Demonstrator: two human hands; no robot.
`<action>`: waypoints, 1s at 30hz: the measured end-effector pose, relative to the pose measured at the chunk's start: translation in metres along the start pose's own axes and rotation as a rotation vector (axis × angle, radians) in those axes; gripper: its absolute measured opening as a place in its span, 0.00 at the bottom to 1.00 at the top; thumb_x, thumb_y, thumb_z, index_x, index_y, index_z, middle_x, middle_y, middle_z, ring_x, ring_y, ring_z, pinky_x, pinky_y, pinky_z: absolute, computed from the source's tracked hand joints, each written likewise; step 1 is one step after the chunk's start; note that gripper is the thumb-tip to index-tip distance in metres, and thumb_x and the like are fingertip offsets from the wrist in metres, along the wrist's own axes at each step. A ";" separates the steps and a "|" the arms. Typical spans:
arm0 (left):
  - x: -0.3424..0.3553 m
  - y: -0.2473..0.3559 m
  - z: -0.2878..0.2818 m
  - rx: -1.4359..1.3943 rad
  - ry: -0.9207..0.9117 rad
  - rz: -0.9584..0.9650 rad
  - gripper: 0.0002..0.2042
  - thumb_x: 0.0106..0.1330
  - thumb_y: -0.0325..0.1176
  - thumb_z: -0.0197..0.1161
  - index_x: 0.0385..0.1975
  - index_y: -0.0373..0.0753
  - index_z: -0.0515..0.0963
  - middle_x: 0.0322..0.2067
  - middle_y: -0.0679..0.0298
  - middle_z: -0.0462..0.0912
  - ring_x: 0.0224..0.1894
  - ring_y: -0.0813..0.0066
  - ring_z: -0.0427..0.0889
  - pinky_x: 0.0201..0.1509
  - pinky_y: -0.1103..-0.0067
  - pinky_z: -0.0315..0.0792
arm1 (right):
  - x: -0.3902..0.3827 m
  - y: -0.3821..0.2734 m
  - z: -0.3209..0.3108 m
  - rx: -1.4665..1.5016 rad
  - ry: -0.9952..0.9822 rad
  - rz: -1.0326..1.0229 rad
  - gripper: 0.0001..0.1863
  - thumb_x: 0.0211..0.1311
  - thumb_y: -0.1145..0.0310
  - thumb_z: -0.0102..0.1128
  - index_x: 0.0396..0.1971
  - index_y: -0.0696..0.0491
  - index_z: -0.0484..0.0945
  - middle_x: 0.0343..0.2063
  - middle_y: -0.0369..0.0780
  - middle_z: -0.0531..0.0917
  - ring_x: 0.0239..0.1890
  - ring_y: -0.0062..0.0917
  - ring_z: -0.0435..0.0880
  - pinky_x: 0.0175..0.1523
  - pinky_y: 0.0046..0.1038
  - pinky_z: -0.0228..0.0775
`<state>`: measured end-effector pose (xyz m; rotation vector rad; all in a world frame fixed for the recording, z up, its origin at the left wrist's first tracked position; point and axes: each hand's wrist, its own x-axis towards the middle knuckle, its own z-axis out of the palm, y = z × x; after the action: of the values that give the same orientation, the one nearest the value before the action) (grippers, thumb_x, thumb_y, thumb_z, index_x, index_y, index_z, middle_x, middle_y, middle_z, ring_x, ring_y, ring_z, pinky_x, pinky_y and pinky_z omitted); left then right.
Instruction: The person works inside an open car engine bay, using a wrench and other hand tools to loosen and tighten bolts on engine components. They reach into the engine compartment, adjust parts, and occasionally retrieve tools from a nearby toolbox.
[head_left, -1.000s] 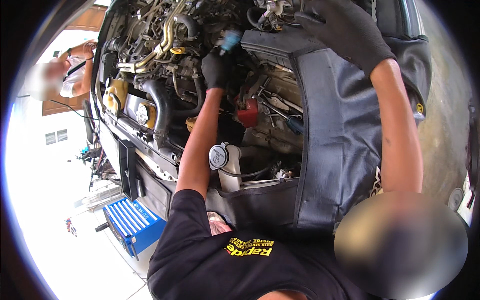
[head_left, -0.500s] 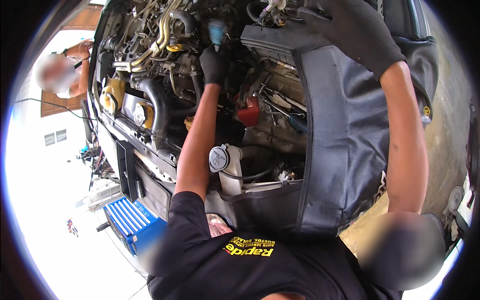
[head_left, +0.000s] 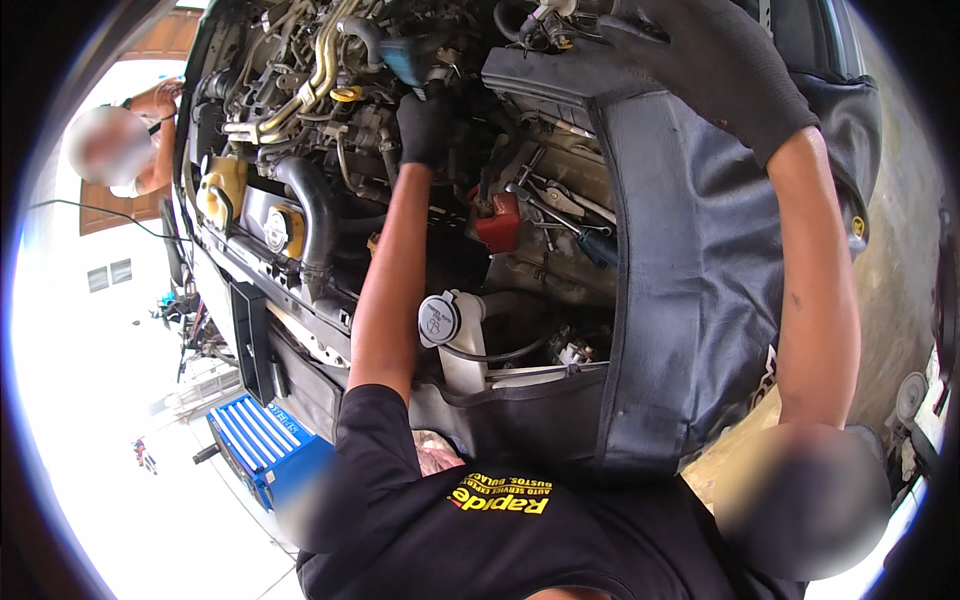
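My left hand (head_left: pixel 424 126), in a black glove, reaches deep into an open engine bay and grips a tool with a blue handle (head_left: pixel 404 58) that points up and to the left among hoses and metal pipes. My right hand (head_left: pixel 712 68), also gloved in black, rests spread on the black air box (head_left: pixel 540 75) at the top right and holds nothing. A black padded fender cover (head_left: pixel 700 300) hangs over the car's edge under my right forearm.
A red battery terminal cover (head_left: pixel 497 222) and loose wrenches (head_left: pixel 548 200) lie right of my left arm. A white-capped reservoir (head_left: pixel 440 320) stands near my elbow. A blue tool chest (head_left: pixel 265 450) is on the floor at lower left. Another person (head_left: pixel 150 110) works at the far left.
The blue handle has swung from pointing up-right to pointing up-left while my left hand stays in about the same spot. My right hand has stayed on the air box.
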<state>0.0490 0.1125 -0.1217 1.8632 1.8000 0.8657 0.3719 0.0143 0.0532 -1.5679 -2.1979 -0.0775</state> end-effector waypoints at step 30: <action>-0.005 -0.012 0.012 0.344 0.085 0.180 0.20 0.50 0.45 0.70 0.42 0.45 0.82 0.31 0.56 0.85 0.38 0.50 0.84 0.38 0.61 0.75 | 0.006 -0.013 0.006 0.087 -0.146 0.082 0.19 0.65 0.54 0.58 0.46 0.52 0.83 0.35 0.48 0.84 0.39 0.42 0.83 0.48 0.37 0.72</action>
<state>0.0487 0.1106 -0.1388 2.2625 1.9553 0.7400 0.3567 0.0164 0.0525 -1.6599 -2.2102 0.1596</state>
